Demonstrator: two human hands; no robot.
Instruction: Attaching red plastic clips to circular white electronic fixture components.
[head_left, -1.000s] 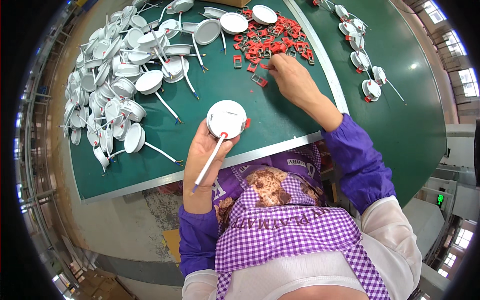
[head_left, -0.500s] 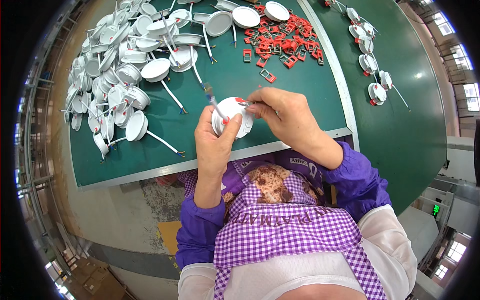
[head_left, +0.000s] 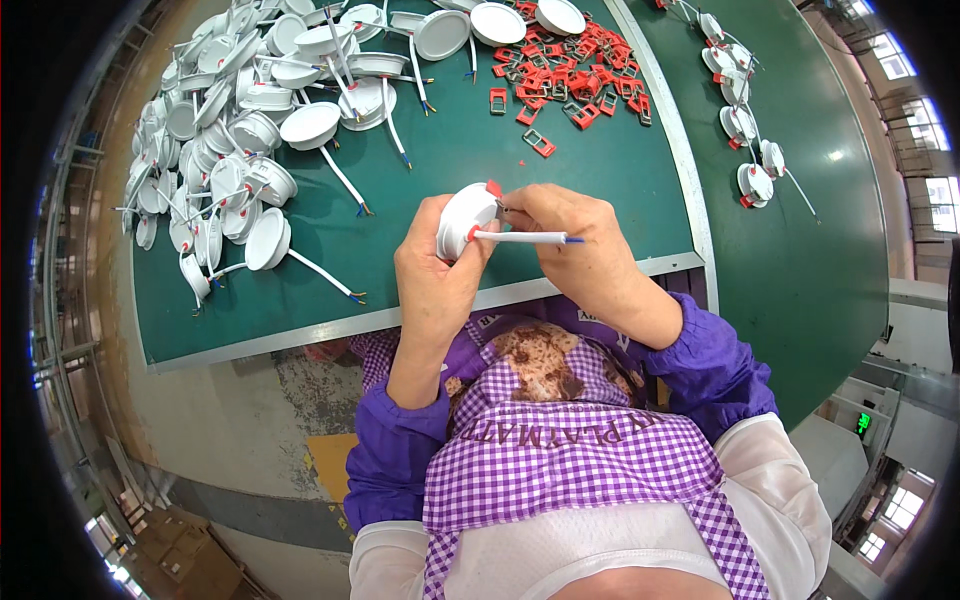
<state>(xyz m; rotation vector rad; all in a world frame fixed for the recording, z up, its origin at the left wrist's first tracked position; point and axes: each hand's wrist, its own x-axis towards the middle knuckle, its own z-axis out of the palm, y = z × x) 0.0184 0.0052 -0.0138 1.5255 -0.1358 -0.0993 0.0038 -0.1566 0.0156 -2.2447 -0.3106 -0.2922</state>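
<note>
My left hand [head_left: 437, 278] grips a round white lamp housing [head_left: 464, 218] held on edge above the near rim of the green table [head_left: 600, 190]. A white cable [head_left: 525, 238] with coloured wire ends sticks out of the housing to the right. My right hand [head_left: 575, 235] pinches a small red clip [head_left: 494, 189] against the housing's upper edge, fingers closed on it. Both hands touch the housing.
A big heap of white lamp housings with cables [head_left: 240, 130] fills the table's left. Loose red clips [head_left: 570, 75] lie at the back centre. Several finished lamps [head_left: 745, 130] sit on the green belt to the right. Purple sleeves and a checked apron fill the foreground.
My right hand came back from the red clip pile to the housing with a clip. The housing turned on edge in my left hand, and the cable now points right.
</note>
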